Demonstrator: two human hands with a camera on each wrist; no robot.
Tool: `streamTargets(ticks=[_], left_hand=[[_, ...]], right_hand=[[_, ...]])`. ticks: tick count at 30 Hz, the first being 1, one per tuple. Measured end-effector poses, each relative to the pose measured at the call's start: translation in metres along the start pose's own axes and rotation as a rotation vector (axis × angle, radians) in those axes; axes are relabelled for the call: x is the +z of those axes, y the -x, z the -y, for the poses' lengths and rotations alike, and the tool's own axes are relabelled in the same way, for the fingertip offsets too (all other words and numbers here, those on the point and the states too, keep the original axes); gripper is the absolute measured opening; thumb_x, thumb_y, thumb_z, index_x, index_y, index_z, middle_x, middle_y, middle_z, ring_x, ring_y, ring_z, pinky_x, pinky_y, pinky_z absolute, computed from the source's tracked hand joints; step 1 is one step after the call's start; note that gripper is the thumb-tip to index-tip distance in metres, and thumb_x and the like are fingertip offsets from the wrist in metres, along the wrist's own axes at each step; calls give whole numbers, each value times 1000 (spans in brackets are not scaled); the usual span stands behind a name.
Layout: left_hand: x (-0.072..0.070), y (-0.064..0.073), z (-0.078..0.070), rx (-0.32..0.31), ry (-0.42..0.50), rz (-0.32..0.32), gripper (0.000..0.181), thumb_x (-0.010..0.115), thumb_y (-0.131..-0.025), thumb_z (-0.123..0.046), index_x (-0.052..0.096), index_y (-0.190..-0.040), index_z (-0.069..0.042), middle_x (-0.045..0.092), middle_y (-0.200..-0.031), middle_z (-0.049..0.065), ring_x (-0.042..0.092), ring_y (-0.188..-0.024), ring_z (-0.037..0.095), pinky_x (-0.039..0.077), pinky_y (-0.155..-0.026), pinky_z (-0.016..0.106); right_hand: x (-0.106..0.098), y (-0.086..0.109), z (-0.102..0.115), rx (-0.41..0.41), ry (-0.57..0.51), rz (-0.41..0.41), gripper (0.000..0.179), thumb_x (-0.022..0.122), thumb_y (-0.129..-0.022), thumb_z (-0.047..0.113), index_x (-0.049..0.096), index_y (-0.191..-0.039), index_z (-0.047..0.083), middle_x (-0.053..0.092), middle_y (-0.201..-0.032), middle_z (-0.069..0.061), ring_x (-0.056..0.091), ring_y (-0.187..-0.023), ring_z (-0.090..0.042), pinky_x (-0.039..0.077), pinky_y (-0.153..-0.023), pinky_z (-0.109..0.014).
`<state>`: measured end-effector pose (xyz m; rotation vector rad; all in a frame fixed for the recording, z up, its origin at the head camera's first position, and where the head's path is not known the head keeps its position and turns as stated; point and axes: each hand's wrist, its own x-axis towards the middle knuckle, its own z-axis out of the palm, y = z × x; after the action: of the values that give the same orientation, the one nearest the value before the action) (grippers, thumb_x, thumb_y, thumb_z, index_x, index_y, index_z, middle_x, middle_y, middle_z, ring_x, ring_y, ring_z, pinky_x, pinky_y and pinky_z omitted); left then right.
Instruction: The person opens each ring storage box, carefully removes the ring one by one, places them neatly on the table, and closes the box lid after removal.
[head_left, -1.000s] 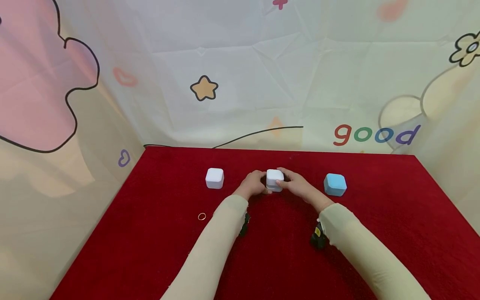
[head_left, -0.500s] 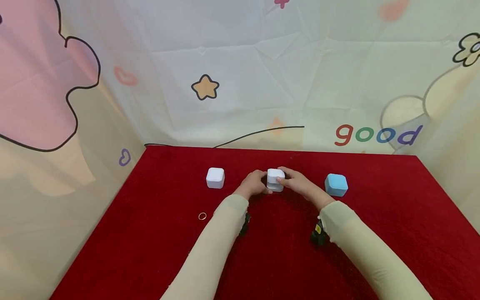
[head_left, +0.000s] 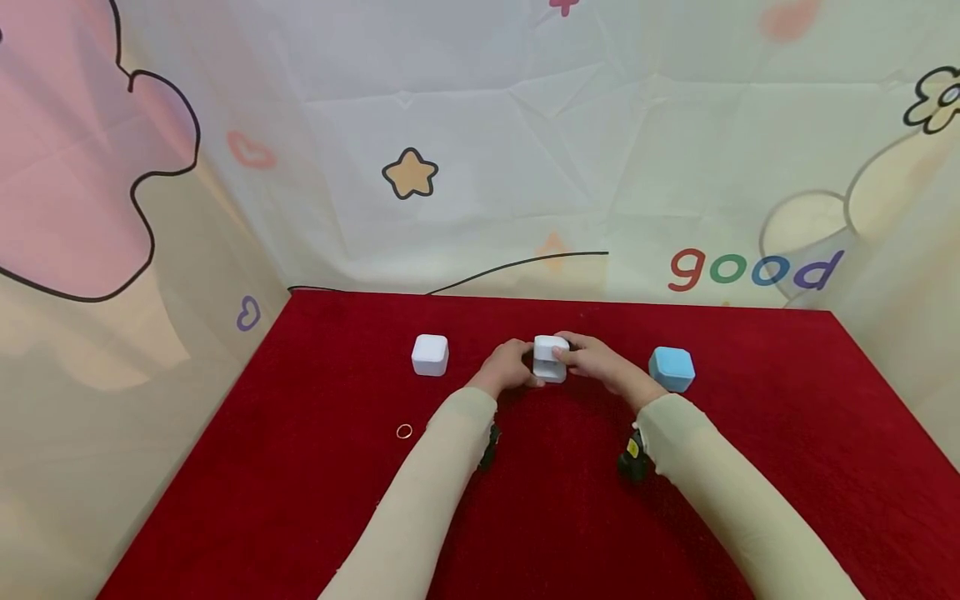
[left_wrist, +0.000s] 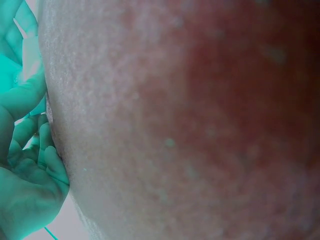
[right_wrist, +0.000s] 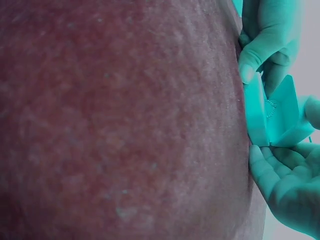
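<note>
Between both hands, at the middle of the far part of the table, a small white hinged jewelry box (head_left: 549,348) stands with its lid raised. My left hand (head_left: 508,367) grips the lower half from the left. From the right, my right hand (head_left: 596,364) pinches the lid, thumb on its front. In the right wrist view the parted halves of the jewelry box (right_wrist: 285,112) show a small dotted curve inside; what it is I cannot tell. The left wrist view shows mostly blurred red cloth, with my left hand (left_wrist: 30,195) at its left edge.
A second white box (head_left: 430,356) stands to the left, a light blue box (head_left: 671,369) to the right. A thin gold ring (head_left: 404,432) lies nearer, left of my left sleeve. Red cloth (head_left: 555,517) covers the table; a printed curtain (head_left: 495,167) hangs behind.
The lid of the white jewelry box has tilted up and back with my right hand, and the gap at its front has widened. My left hand stays in place.
</note>
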<state>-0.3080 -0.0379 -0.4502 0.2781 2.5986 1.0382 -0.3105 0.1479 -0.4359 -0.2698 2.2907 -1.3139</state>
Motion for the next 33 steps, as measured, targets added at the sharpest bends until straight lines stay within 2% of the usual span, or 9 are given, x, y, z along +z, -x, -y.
streamTargets(ticks=[9,14,26,33], left_hand=[[-1,-1,0,3,21,-2,66,78,-89,-11,51,-149,-3,53,-150,16,50,-134,30,44,-118,44],[-1,-1,0,-1,19,-5,67,78,-89,-12,51,-150,-4,52,-150,16,49,-135,29,43,-118,43],[0,-1,1,13,41,5,65,78,-89,-11,52,-149,-4,53,-150,15,50,-133,29,44,-118,43],[0,0,1,-4,36,-3,68,79,-89,-12,50,-150,-4,52,-152,15,49,-136,29,43,-119,42]], right_hand=[[-4,-1,5,-3,-4,17,56,37,-112,23,24,-160,-3,33,-159,-30,36,-148,-44,35,-122,-58],[-4,-2,5,22,-24,18,58,36,-112,24,21,-161,-2,33,-159,-30,38,-146,-44,36,-122,-56],[-5,-4,4,40,-46,16,60,36,-112,27,20,-161,-3,34,-158,-30,38,-146,-43,37,-122,-55],[-6,-3,5,45,-58,12,62,36,-111,30,20,-161,-3,34,-159,-31,37,-147,-43,38,-122,-54]])
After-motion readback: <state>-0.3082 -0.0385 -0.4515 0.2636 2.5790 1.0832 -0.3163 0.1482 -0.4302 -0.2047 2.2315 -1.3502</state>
